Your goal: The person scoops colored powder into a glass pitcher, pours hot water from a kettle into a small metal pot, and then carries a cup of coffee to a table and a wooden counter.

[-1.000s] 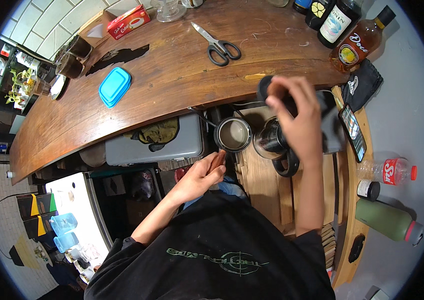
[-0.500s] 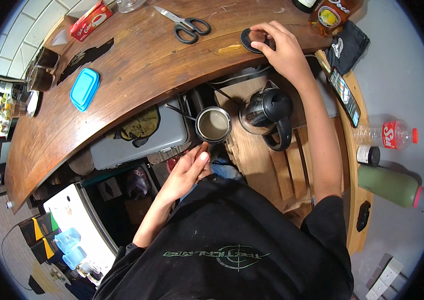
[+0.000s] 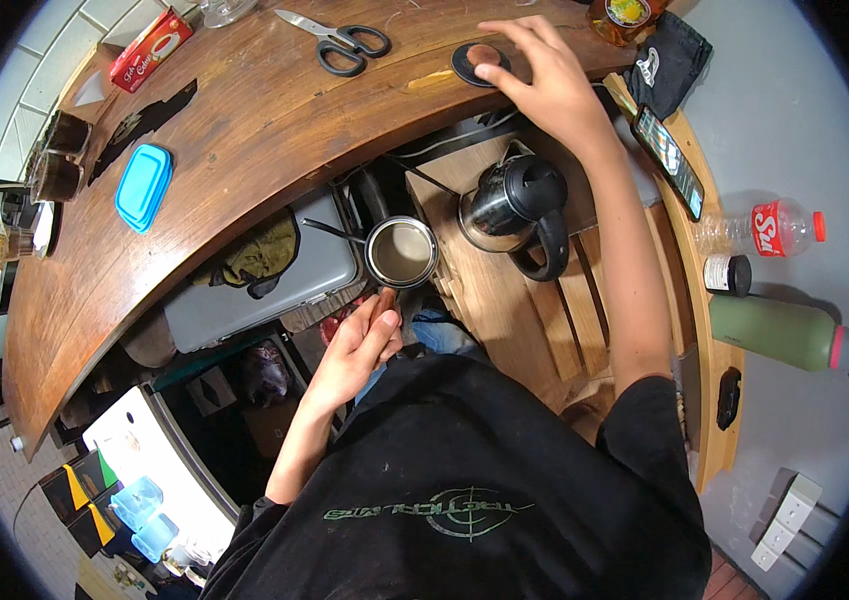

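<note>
1. Silver rims the pot (image 3: 401, 252), uncovered and held out in front of the black shirt (image 3: 484, 430); its inside looks pale, though whether liquid lies there I cannot tell.
2. On the pot's near side, the left hand (image 3: 349, 352) has its fingers (image 3: 381, 330) wrapped around the wooden handle (image 3: 387, 297), thumb on top.
3. From the pot's left side runs a thin spout (image 3: 332, 231).
4. Beyond the pot and to its right, the lid (image 3: 469, 70) lies flat on the desk (image 3: 244, 120), its wooden knob (image 3: 485, 54) up.
5. Also beyond the pot and to its right, the right hand (image 3: 556, 92) is at the lid with fingers spread. Its thumb tip is right by the knob; whether they touch I cannot tell.
6. Just right of the pot, the kettle (image 3: 514, 205) stands upright on the slatted bench (image 3: 499, 310), black handle toward the shirt.
7. Left of the pot, below the desk, is a grey case (image 3: 309, 262) with a camouflage pouch (image 3: 262, 260) on it.
8. Past the pot, on the desk, lie scissors (image 3: 339, 45); a blue box (image 3: 144, 187) is well to its left.
9. Far right of the pot are a phone (image 3: 667, 160), a clear bottle (image 3: 789, 230) and a green flask (image 3: 774, 333).
</note>
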A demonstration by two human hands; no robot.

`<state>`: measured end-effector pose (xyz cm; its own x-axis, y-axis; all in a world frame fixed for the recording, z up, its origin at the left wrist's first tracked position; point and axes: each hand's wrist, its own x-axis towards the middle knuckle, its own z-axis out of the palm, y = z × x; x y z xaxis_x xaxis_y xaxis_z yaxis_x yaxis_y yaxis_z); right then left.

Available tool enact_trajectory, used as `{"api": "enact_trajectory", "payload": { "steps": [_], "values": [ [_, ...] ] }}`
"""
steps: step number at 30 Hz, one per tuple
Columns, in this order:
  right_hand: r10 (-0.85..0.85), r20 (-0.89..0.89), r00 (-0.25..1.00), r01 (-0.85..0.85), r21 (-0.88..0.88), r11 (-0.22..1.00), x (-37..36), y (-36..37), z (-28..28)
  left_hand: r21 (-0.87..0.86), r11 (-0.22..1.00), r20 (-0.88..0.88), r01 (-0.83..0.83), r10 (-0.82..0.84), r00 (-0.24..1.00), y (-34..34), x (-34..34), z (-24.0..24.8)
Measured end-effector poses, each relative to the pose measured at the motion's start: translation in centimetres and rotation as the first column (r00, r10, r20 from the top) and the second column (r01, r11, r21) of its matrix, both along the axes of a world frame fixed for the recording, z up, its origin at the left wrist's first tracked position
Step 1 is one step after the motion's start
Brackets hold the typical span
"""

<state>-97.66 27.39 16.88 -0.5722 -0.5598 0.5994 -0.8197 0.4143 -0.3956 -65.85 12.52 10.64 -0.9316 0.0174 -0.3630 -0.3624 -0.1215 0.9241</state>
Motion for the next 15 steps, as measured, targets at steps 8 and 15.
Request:
{"api": "enact_trajectory", "payload": {
  "steps": [8, 15],
  "values": [
    [-0.311, 0.365, 0.878, 0.461, -0.466, 0.755, 10.3, 7.9, -5.0, 0.156, 0.986, 0.058, -0.056, 0.047, 0.997, -0.7, 0.4, 0.1],
    [-0.448, 0.673, 0.588, 0.799, -0.400, 0.449, 15.8, 12.9, -17.6, 0.131, 0.987, 0.086, -0.090, 0.079, 0.993, -1.7, 1.0, 0.0]
  ]
}}
